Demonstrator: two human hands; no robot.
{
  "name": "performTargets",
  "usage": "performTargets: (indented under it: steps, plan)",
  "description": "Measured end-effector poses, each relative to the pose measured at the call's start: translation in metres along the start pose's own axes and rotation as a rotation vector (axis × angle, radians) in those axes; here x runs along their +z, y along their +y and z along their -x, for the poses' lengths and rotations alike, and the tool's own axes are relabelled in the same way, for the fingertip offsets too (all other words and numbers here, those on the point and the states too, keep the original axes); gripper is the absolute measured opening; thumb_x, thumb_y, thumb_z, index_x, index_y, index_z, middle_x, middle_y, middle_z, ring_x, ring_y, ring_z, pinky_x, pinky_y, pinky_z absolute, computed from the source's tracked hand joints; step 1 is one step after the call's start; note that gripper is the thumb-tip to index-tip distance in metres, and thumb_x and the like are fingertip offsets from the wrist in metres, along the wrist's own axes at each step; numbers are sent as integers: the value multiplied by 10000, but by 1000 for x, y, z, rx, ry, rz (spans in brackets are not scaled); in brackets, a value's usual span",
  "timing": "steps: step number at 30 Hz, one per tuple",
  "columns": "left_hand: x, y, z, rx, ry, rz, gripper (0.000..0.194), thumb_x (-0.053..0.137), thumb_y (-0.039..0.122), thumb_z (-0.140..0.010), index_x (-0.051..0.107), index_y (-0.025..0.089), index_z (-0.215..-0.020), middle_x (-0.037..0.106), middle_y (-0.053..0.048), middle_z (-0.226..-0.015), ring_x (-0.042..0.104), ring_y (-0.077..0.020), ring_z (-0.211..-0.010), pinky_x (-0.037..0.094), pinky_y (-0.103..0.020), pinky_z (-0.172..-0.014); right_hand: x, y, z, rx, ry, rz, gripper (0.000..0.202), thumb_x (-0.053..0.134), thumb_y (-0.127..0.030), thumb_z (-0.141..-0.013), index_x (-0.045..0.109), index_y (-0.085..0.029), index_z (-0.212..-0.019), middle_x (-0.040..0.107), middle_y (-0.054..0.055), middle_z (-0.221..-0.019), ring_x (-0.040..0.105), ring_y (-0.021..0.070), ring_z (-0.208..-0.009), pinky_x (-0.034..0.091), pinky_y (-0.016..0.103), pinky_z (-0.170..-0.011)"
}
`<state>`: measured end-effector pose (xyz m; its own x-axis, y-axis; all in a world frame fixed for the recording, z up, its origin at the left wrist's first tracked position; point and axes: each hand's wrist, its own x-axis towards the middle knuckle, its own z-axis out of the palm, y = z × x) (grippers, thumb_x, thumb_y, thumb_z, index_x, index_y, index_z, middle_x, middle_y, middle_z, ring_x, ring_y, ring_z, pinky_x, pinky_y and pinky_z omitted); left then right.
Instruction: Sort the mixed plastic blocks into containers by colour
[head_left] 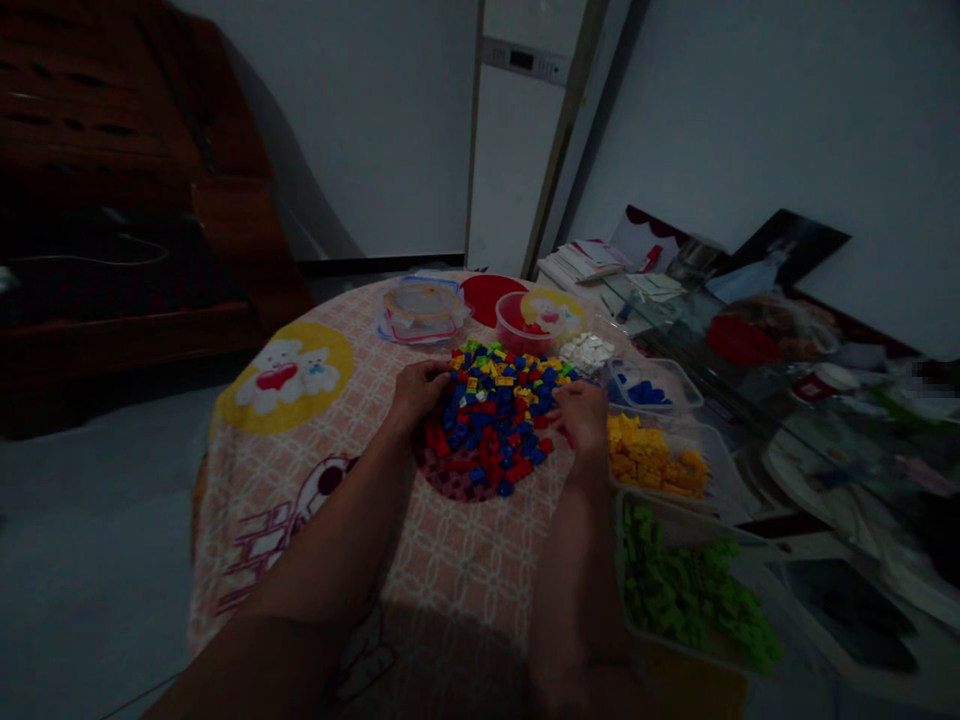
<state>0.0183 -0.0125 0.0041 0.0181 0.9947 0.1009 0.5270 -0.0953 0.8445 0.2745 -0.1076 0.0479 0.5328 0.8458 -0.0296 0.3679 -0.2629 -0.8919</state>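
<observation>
A heap of small toy building bricks (491,430) in red, blue, yellow and green lies on the round table. At the heap's left edge is my left hand (420,390), its fingers curled together against the bricks; whatever they may pinch is hidden. My right hand (585,412) is at the right edge of the heap with bent, closed fingertips. A bit of red shows just below those fingers, but I cannot tell if it is held. Close to my right hand stands a clear box of yellow bricks (652,460).
Green bricks (690,590) fill a box at the front right; blue bricks (646,392) sit in another behind the yellow ones. White bricks (587,352), a pink tub (514,322) and stacked clear lids (421,305) are at the back. A cluttered glass table (697,335) adjoins on the right.
</observation>
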Motion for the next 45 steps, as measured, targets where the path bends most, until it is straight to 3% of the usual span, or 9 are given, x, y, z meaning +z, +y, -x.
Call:
performTargets:
  steps: [3,6,11,17,21,25,28,34,45]
  plan:
    - [1,-1,-1,11,7,-18,349,608,257,-794,794,192,-1082,798,-57,-1056,727,-227,-945,550,-309,-895,-1,0,-5,36,158,-287,211,602,-222,-764,713,-117,-910,674,16,-622,680,183,-565,566,264,-528]
    - [1,-1,-1,22,13,-35,346,612,258,-797,794,183,-1081,798,-61,-1056,727,-229,-950,549,-305,-887,-6,4,-14,-7,388,-519,472,617,-210,-735,650,-98,-1193,747,100,-970,746,215,-856,634,321,-720]
    - [0,0,0,3,7,-30,341,620,257,-798,795,184,-1082,801,-59,-1032,730,-229,-922,552,-303,-867,-19,17,-24,-150,595,-679,880,621,-219,-745,286,-145,-1556,448,237,-1533,577,277,-1334,583,428,-954]
    - [1,-1,0,-11,-3,25,344,623,247,-790,793,191,-1084,802,-50,-1030,730,-216,-888,557,-293,-845,-13,21,-26,-167,529,-588,627,620,-244,-741,568,-113,-1351,652,183,-1307,668,245,-1189,553,422,-1008]
    - [3,-6,-2,-11,1,43,347,623,260,-787,793,185,-1080,801,-60,-1026,730,-220,-889,559,-296,-843,-5,12,-19,-113,365,-524,341,642,-265,-711,714,-112,-1007,749,82,-912,735,200,-827,626,329,-758]
    - [3,-7,-3,11,4,40,349,618,266,-787,794,196,-1081,801,-53,-1016,729,-221,-901,556,-305,-871,0,4,-11,-22,186,-402,253,604,-250,-730,720,-123,-916,706,19,-679,668,165,-553,551,254,-508]
    - [2,-3,-1,10,4,32,347,621,253,-782,794,194,-1077,801,-50,-1025,729,-220,-900,554,-304,-872,1,7,-10,-36,153,-195,287,563,-253,-785,744,-125,-968,725,35,-696,681,177,-575,551,263,-539]
    - [0,1,1,-2,-1,25,343,612,246,-782,793,180,-1065,803,-55,-1008,730,-220,-903,554,-295,-847,7,17,-10,-166,147,385,290,655,-238,-807,779,-138,-1049,780,144,-1063,723,272,-1042,532,352,-955]
    - [1,-4,-1,3,-5,10,354,610,273,-788,790,203,-1085,800,-49,-1024,723,-217,-910,551,-309,-887,11,19,-5,-174,162,553,144,659,-239,-808,779,-165,-840,780,112,-884,718,224,-828,519,297,-799]
